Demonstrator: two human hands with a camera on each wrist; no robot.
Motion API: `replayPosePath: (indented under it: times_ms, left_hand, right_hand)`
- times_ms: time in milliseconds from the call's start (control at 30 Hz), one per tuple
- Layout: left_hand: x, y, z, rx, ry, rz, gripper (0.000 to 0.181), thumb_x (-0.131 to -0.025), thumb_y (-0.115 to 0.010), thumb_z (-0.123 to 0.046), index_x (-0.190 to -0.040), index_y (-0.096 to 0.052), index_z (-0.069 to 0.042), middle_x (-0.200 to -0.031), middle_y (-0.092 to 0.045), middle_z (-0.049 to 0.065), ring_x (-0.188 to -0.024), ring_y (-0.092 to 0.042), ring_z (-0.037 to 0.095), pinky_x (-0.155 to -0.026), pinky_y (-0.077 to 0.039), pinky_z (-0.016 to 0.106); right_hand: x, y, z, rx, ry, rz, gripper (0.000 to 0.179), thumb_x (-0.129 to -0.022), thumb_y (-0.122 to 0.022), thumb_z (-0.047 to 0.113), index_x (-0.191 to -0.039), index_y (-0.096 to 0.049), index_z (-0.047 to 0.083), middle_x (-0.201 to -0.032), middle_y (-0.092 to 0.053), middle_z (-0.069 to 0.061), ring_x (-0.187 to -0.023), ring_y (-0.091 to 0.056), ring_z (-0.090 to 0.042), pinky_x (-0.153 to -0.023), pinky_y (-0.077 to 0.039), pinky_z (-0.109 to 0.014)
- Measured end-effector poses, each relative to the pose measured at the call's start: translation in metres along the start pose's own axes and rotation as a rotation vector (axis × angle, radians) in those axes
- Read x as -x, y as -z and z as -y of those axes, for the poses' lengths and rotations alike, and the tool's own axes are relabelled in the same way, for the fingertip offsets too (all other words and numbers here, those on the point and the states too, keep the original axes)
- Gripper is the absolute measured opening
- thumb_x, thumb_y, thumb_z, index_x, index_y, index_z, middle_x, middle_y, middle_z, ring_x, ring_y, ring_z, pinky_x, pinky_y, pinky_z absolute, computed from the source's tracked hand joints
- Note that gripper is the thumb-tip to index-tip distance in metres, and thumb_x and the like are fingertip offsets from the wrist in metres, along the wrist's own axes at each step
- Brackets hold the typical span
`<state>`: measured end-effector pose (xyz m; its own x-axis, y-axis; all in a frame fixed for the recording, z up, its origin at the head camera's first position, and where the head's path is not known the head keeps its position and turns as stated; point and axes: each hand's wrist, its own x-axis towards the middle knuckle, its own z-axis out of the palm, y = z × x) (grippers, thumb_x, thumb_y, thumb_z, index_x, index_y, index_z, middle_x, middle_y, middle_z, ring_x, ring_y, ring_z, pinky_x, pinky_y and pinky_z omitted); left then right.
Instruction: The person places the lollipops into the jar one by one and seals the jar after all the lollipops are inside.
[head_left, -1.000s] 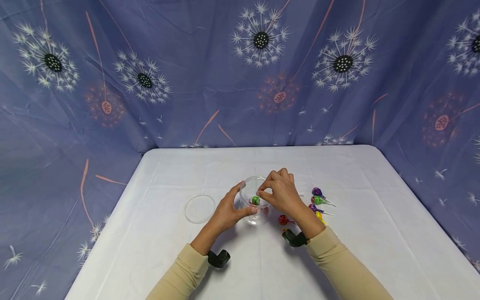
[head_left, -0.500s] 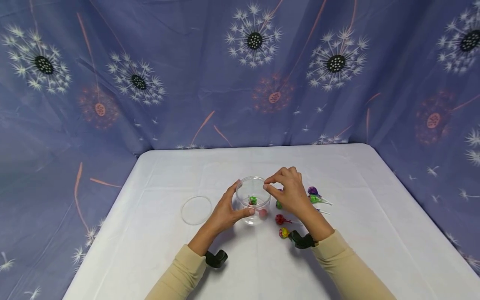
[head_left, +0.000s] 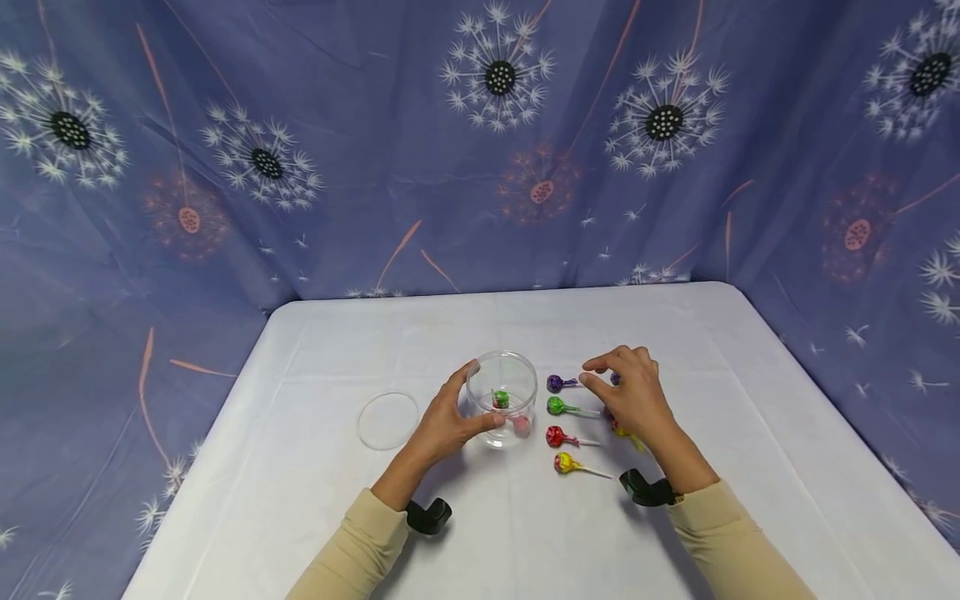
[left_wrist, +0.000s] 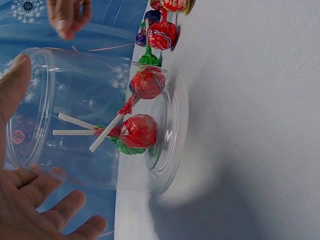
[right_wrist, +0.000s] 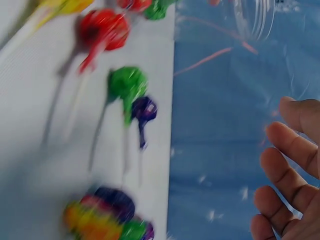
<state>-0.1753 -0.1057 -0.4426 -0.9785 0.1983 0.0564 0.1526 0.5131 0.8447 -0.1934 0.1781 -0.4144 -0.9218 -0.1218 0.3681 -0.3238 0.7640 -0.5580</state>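
My left hand (head_left: 441, 427) grips a clear plastic jar (head_left: 486, 385), thumb on the near side and fingers around the left. Inside the jar, the left wrist view shows red lollipops (left_wrist: 140, 131) and a green one partly behind them, white sticks pointing toward the open mouth. My right hand (head_left: 637, 398) hovers right of the jar with relaxed fingers and holds nothing. Under and beside it lie a purple lollipop (head_left: 555, 383), a green lollipop (head_left: 557, 406), a red lollipop (head_left: 556, 436) and a yellow lollipop (head_left: 565, 463). More lollipops are partly hidden behind that hand.
A clear round lid or ring (head_left: 362, 423) lies on the white tablecloth (head_left: 285, 475), left of the jar. A blue dandelion-print curtain (head_left: 390, 167) hangs behind the table and along its sides.
My right hand has left the jar's mouth and moved right over the lollipops, uncovering the row beside the jar. The green lollipop now rests lower in the jar. My left hand keeps its grip.
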Motion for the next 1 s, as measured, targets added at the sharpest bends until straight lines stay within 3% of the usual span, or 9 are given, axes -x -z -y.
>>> replayPosePath:
  times_ms: [467,1000]
  left_hand:
    - [0.0,0.0,0.0,0.004,0.002,-0.001,0.094,-0.071,-0.079,-0.047,-0.147,-0.031,-0.024,-0.151,-0.037,0.008,-0.142,-0.03,0.031,-0.112,-0.028,0.055]
    - [-0.001,0.0,0.001,0.018,-0.015,-0.003,0.093,-0.071,-0.08,-0.044,-0.147,-0.032,-0.022,-0.151,-0.036,0.008,-0.142,-0.029,0.03,-0.113,-0.027,0.055]
  right_hand:
    - [0.044,0.014,-0.051,0.116,-0.174,0.045,0.016,-0.082,-0.071,0.021,-0.091,-0.072,0.008,-0.092,-0.064,-0.012,-0.094,-0.046,-0.03,-0.077,-0.026,-0.042]
    - [0.073,0.013,-0.07,0.18,-0.268,0.155,0.021,-0.078,-0.075,0.024,-0.09,-0.073,0.007,-0.083,-0.064,-0.009,-0.084,-0.049,-0.028,-0.074,-0.03,-0.045]
